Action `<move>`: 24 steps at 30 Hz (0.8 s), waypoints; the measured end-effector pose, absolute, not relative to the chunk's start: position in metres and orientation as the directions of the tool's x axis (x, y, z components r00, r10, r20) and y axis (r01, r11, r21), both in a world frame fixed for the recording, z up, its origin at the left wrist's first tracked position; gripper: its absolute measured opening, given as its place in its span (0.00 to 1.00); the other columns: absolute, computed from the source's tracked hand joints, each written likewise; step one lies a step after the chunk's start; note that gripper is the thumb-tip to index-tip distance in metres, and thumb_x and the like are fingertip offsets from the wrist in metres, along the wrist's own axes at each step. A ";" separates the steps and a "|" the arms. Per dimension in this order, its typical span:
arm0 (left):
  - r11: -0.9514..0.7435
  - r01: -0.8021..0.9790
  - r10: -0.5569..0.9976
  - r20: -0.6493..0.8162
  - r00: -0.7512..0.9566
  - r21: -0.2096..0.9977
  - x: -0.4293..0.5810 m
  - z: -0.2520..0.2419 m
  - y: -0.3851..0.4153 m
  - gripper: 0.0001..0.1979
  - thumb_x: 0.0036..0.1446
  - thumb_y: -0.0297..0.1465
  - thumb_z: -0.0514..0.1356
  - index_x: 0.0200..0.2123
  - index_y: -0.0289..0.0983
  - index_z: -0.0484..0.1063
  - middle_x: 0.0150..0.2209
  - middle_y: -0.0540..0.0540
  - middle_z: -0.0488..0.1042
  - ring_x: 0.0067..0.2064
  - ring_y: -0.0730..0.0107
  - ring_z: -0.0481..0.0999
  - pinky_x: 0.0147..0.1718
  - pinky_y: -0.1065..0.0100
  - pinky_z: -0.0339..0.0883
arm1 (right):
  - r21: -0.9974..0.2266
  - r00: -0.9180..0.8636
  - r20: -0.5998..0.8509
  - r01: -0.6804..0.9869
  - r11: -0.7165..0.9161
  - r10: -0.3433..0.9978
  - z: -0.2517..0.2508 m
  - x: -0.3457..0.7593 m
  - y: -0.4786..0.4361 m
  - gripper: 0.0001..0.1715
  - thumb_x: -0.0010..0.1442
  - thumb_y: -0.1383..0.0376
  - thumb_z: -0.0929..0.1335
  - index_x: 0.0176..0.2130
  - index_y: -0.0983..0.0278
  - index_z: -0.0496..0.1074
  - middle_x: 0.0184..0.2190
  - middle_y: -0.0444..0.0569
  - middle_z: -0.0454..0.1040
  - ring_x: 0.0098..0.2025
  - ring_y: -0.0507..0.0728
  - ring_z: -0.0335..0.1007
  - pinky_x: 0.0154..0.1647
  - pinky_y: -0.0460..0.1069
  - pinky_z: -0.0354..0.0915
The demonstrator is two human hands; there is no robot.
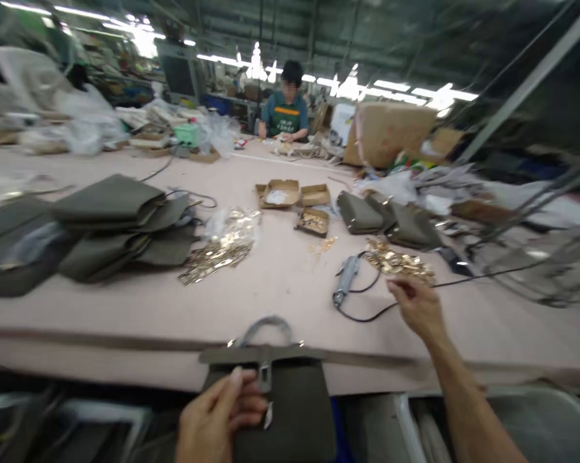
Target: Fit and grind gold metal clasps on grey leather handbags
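A dark olive handbag [290, 411] with a wrapped handle [265, 325] stands upright against the table's front edge. My left hand [217, 411] is closed at the bag's front, its fingers beside the strap [265, 379] with a metal fitting; a small shiny piece [269, 415] shows at the fingertips. Further right, my right hand [418, 308] is raised over the table with thumb and fingertips pinched together; anything between them is too small to make out. It is just in front of a pile of gold metal pieces [400, 262]. Left of it lies a grey electric screwdriver [346, 280] with a black cable.
Folded olive bag pieces [111, 202] are stacked at the left, near gold parts in plastic [222, 247]. Small cardboard boxes [281, 193] stand mid-table, and more olive pieces [360, 212] lie right. A person [286, 112] works across the table. A pale bin [535, 418] is at the lower right.
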State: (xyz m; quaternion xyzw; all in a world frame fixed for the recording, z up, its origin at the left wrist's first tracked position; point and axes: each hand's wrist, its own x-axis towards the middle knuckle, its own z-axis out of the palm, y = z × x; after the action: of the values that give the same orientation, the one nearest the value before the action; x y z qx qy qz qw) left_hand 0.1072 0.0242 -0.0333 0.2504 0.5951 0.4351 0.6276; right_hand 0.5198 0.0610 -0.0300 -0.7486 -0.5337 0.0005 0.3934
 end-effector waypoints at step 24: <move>0.374 -0.330 0.904 -0.260 0.340 0.867 0.096 -0.036 0.024 0.13 0.59 0.34 0.70 0.39 0.29 0.86 0.28 0.38 0.81 0.26 0.69 0.78 0.27 0.75 0.70 | -0.988 -0.007 -0.155 -0.010 -0.155 0.988 -0.020 0.259 0.012 0.16 0.64 0.54 0.76 0.38 0.64 0.81 0.30 0.47 0.73 0.26 0.53 0.71 0.25 0.45 0.69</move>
State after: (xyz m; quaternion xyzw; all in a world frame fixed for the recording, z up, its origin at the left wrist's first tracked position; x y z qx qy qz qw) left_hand 0.0955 0.0237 -0.0364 0.3677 0.3899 0.4218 0.7314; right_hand 0.2591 0.0119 -0.0201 -0.5333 -0.4583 0.5416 0.4607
